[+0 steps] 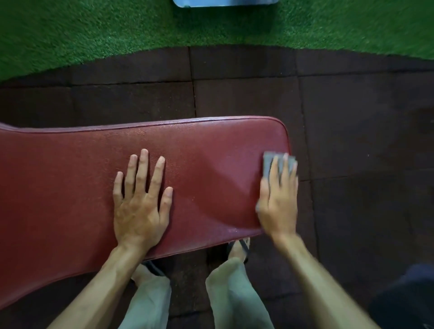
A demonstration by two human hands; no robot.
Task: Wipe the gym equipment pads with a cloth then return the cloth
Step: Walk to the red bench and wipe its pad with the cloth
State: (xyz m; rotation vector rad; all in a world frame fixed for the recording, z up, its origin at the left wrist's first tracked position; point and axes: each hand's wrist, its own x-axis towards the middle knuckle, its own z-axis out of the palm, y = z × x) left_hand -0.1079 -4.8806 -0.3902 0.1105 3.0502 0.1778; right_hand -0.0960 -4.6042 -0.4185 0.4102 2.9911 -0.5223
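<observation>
1. The red bench pad (94, 187) runs from the left edge of the view to a rounded right end, with a raised seam along its far edge.
2. Beyond the far edge lies dark rubber floor tile (234, 94), and beyond that a strip of green turf (94, 35); a pale blue object (225, 2) shows only in part at the top edge.
3. Past the pad's right end there is more dark tile, with a dark shape (406, 298) in the lower right corner that is too dim to identify.
4. The near edge of the pad sits over the person's legs in light trousers (234, 293), with a sandalled foot (239, 249) just under that edge.
5. The left hand (141, 202) lies flat on the middle of the pad, fingers straight and spread, holding nothing.
6. The right hand (278, 199) rests at the pad's right end, close to the rounded corner and partly over the edge; it is blurred.
7. The grey cloth (267, 166) lies under the right hand, pressed between it and the pad.
8. The cloth shows beyond the fingertips on the far side and a little beside the thumb; the fingers look fairly straight over it rather than curled round it, though the blur leaves this unsure.
</observation>
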